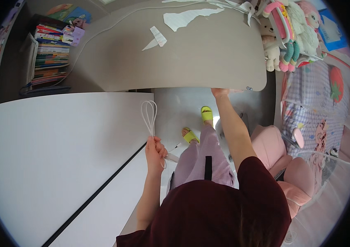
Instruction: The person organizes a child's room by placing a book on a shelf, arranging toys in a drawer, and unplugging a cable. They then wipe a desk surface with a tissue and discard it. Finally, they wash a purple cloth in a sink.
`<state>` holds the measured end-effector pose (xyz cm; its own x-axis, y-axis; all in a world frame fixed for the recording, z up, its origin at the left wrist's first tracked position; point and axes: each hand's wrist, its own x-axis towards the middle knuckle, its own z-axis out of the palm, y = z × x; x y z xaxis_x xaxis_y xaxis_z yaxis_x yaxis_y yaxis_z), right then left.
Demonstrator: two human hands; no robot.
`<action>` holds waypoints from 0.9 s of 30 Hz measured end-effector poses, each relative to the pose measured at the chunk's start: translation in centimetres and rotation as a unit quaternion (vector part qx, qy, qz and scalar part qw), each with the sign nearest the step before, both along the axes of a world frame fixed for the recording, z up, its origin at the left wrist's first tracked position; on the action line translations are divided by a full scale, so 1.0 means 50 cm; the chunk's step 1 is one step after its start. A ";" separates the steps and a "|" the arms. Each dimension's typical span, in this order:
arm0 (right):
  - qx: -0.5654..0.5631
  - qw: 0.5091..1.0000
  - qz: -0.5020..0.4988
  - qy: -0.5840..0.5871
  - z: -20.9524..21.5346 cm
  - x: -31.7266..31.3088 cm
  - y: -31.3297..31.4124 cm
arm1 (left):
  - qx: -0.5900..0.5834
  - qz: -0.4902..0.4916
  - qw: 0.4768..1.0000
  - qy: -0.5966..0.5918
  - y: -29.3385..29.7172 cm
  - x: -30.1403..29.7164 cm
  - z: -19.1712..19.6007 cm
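Note:
My left hand is closed around a looped white cable. Its loops stick up above my fist, and a white plug-like end hangs below it, close to my leg. At the front edge of the grey-beige desk is my right hand, arm stretched forward. The fingers of that hand go out of sight at the desk edge, so their grip cannot be made out. Torn white paper pieces lie on the desktop, with smaller scraps nearer to me.
A large white cabinet front fills the left side. Stacked books stand on the shelf behind it. Plush toys sit at the desk's right end. Pink chair parts and a checked bed are on my right. Another white cord crosses the desk.

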<state>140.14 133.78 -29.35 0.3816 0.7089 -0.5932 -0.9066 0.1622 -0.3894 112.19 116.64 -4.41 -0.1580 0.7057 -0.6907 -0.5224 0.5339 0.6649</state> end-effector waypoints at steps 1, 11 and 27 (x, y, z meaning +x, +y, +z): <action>-0.003 1.000 -0.018 -0.013 -0.006 -0.004 0.005 | -0.001 0.005 1.000 -0.002 0.004 0.003 0.000; -0.114 0.988 -0.056 0.090 -0.041 -0.035 -0.205 | 0.017 -0.029 0.999 -0.028 0.013 0.016 0.020; -0.170 0.967 0.176 0.077 0.073 -0.081 -0.597 | -0.155 -0.284 0.914 -0.243 0.059 0.278 -0.064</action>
<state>136.07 103.94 -25.70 0.0413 0.5319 -0.8458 -0.9341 -0.2800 -0.2216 126.09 119.59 -7.60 0.5525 0.3360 -0.7628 -0.2953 0.9347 0.1978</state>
